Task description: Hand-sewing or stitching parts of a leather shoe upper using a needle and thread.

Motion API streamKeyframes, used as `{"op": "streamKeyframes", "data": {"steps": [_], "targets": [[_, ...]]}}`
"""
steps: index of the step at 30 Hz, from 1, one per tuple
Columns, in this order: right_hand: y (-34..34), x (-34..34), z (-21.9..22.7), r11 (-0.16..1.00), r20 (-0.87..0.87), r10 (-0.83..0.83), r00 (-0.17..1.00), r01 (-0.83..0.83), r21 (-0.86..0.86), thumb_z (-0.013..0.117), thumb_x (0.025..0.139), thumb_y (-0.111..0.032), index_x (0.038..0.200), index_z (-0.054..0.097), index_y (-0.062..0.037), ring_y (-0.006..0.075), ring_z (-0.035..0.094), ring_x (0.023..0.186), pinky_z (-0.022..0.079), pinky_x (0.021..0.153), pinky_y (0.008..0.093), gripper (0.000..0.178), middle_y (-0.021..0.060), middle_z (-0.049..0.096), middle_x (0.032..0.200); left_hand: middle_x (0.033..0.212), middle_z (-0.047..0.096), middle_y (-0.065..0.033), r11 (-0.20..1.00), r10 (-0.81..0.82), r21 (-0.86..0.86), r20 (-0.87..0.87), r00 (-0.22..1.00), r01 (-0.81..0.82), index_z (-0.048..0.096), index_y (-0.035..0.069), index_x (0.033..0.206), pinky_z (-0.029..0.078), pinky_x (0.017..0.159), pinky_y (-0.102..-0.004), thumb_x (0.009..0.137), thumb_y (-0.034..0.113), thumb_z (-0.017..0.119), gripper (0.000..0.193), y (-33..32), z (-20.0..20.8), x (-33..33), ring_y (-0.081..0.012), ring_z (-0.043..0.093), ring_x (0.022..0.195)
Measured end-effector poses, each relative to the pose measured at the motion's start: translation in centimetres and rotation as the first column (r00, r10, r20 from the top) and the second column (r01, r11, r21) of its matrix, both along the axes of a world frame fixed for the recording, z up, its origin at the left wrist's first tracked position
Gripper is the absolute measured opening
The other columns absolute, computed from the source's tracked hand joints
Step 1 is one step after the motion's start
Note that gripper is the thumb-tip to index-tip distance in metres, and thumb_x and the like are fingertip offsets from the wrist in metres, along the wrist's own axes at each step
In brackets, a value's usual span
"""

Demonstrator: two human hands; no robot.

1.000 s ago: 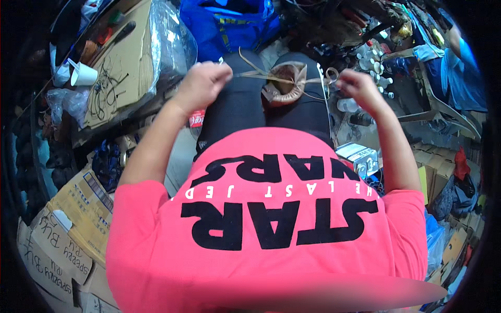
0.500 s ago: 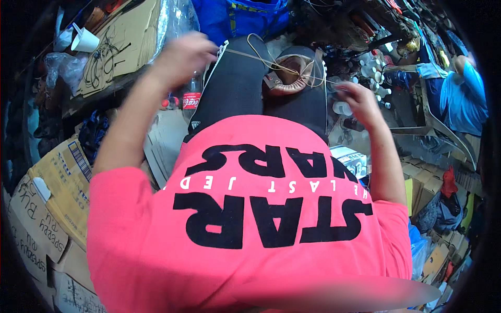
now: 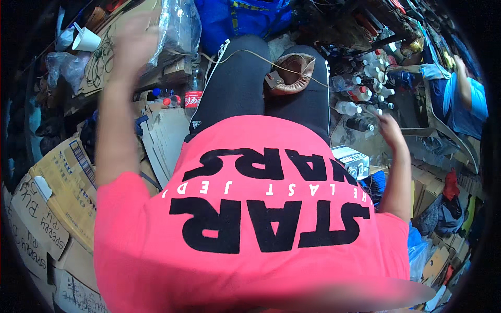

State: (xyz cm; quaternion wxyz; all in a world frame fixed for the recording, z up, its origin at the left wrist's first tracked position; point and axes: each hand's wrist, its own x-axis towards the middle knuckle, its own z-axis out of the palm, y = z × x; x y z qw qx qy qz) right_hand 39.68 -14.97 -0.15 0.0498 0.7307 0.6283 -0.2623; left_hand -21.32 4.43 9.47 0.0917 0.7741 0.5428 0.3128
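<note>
A brown leather shoe upper (image 3: 300, 86) with gathered stitching along its rim rests on my right thigh, between my knees. Tan thread (image 3: 245, 51) loops out of it over my left thigh and runs toward my left hand (image 3: 136, 47). That hand is raised at the far left over the cardboard, its fingers smeared by motion. On the other side, thread also leads from the upper toward my right hand (image 3: 389, 128), held out past the bottles with fingers pinched together. The thread's end at those fingers is too thin to make out clearly.
Several plastic bottles (image 3: 360, 94) crowd the right side. Beside my left leg stands a red-labelled bottle (image 3: 192, 99). A blue bag (image 3: 245, 21) lies ahead, cardboard boxes (image 3: 62, 182) at left. A white cup (image 3: 86, 39) sits far left. Another person in blue (image 3: 464, 101) is at far right.
Both hands have moved apart: the left up and outward to the left, the right outward and nearer. The thread has been drawn out; the shoe upper stays on my lap.
</note>
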Motion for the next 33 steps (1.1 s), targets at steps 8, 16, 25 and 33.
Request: {"op": "streamKeyframes", "data": {"steps": [8, 16, 25, 33], "targets": [[10.4, -19.2, 5.8, 0.948, -0.521, 0.197, 0.830, -0.026, 0.318, 0.064, 0.076, 0.004, 0.088, 0.067, -0.0017, 0.0114, 0.060, 0.082, 0.048, 0.073, 0.0241, 0.013, 0.0042, 0.062, 0.086, 0.106, 0.061, -0.0140, 0.624, -0.699, -0.325, 0.176, 0.693, 0.711, 0.063, 0.007, 0.104, 0.046, 0.083, -0.0353, 0.075, 0.022, 0.071, 0.034, -1.8, -4.9, 20.3, -0.0284, 0.059, 0.098], [11.1, -19.4, 4.4, 0.951, -0.582, 0.228, 0.781, -0.049, 0.305, 0.068, 0.074, 0.002, 0.085, 0.069, -0.0052, 0.0114, 0.060, 0.080, 0.049, 0.073, 0.0241, 0.013, 0.0016, 0.057, 0.083, 0.084, 0.065, -0.0043, 0.350, -0.596, -0.683, 0.366, 0.715, 0.641, 0.068, 0.003, 0.093, 0.046, 0.072, -0.0273, 0.077, 0.017, 0.070, 0.021, 0.0, -6.6, 21.1, -0.0123, 0.059, 0.077], [8.1, -20.7, 3.3, 0.881, -0.565, 0.259, 0.784, 0.048, 0.470, 0.070, 0.074, -0.003, 0.087, 0.069, -0.0078, 0.0131, 0.057, 0.071, 0.046, 0.065, 0.0251, 0.014, 0.0032, 0.055, 0.077, 0.093, 0.066, -0.0020, 0.166, -0.507, -0.748, 0.494, 0.706, 0.643, 0.064, 0.004, 0.111, 0.043, 0.080, -0.0244, 0.081, 0.012, 0.064, 0.031, 0.1, -6.9, 21.0, -0.0087, 0.057, 0.084], [7.7, -22.3, 6.7, 0.780, -0.054, 0.430, 0.901, -0.340, 0.526, 0.061, 0.075, -0.002, 0.086, 0.068, -0.0098, 0.0252, 0.059, 0.080, 0.045, 0.070, 0.0339, 0.015, 0.0089, 0.057, 0.083, 0.098, 0.066, -0.0018, 0.168, -0.644, -0.757, 0.401, 0.652, 0.631, 0.063, 0.006, 0.115, 0.043, 0.081, -0.0249, 0.083, 0.010, 0.060, 0.032, 0.3, -6.8, 21.5, -0.0094, 0.056, 0.086]]}}
